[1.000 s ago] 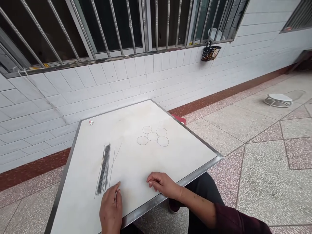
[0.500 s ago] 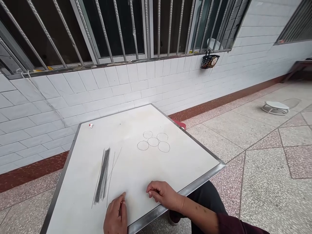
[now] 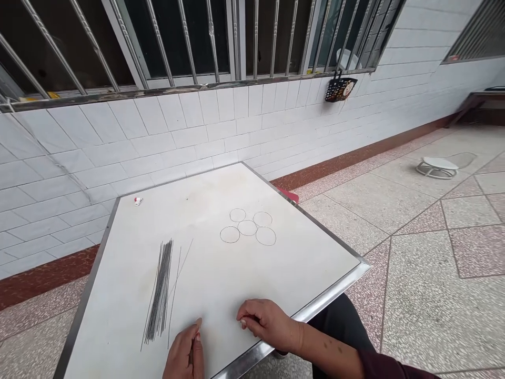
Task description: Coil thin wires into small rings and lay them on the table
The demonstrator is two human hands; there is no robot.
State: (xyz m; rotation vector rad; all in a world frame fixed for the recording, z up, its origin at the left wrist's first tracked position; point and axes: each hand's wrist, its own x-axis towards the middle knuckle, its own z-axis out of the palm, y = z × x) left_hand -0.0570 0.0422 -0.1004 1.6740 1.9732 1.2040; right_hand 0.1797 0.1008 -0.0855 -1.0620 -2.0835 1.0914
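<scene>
Beyond where hands rest, five circles

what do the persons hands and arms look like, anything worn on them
The left hand and right hand are bare, with no gloves. The right forearm is bare too, with a few small dark spots, and runs into a dark maroon sleeve. The left sleeve is out of view.

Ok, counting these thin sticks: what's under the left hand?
The left hand lies on the white board, beside the thin sticks; beneath its palm is hidden.
</scene>
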